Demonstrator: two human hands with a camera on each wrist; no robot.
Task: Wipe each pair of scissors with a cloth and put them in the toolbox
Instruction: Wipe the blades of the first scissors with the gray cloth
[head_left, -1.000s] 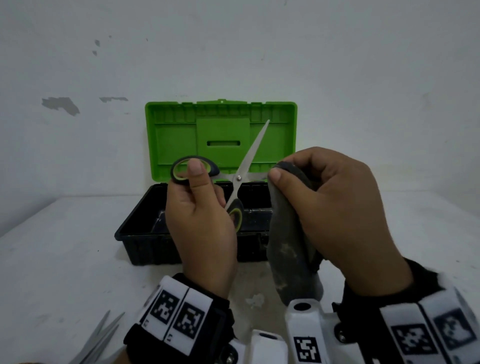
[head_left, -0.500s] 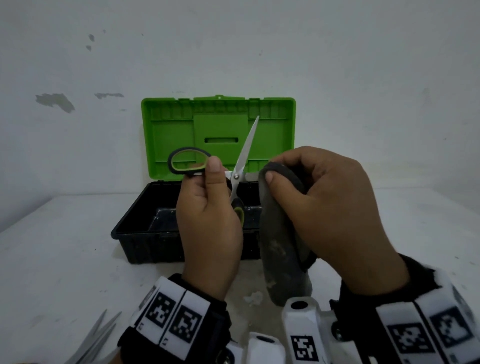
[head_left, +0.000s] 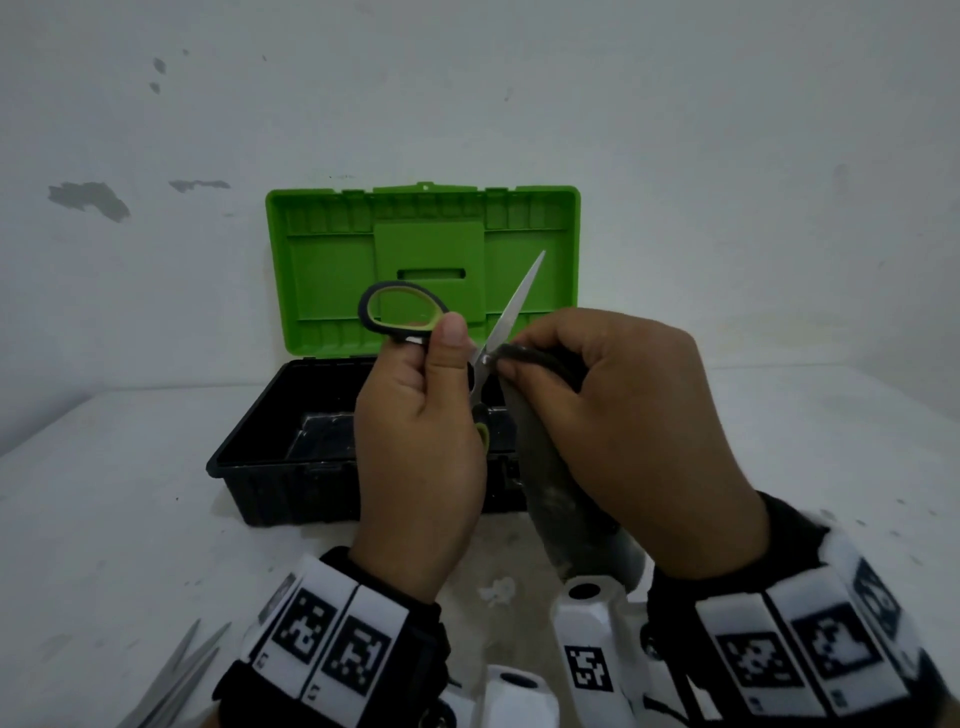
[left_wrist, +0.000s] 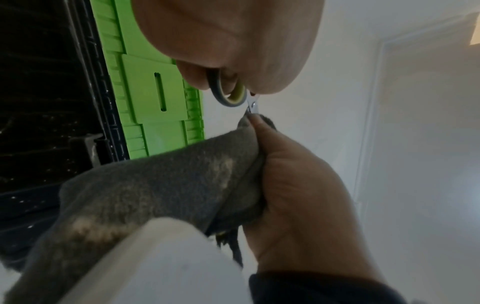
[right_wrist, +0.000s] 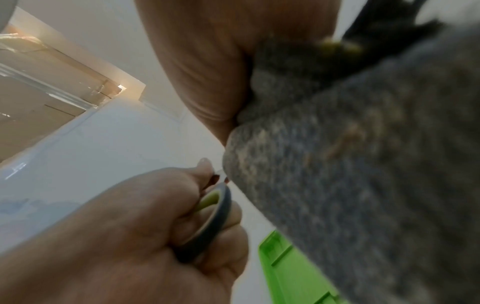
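Standing over the counter (head_left: 130, 509), the person had a pair of black-and-green scissors (head_left: 511, 306) raised in front of the open toolbox (head_left: 270, 467), its green lid (head_left: 322, 249) upright against the wall behind. The left hand (head_left: 415, 441) was curled round the handles, thumb pressed just below the upper loop, and the blades were spread: one pointed up and to the right across the lid, the other was lost behind the hands. The right hand (head_left: 623, 431) was closed on a grey cloth (head_left: 550, 499), its fingertips pinching a fold of it against the blade close to the pivot, while the rest of the cloth hung down toward the wrist. From the left wrist view the cloth met the metal just past the screw. I judged the wiping step to be in hand, at the root of the blade. The next move seemed to call for drawing the pinched cloth outward along the blade toward its tip, keeping fingers off the edge, then closing the scissors and laying them in the black tray of the toolbox. More scissors (head_left: 176, 670) lay on the counter at the near left, probably unwiped.
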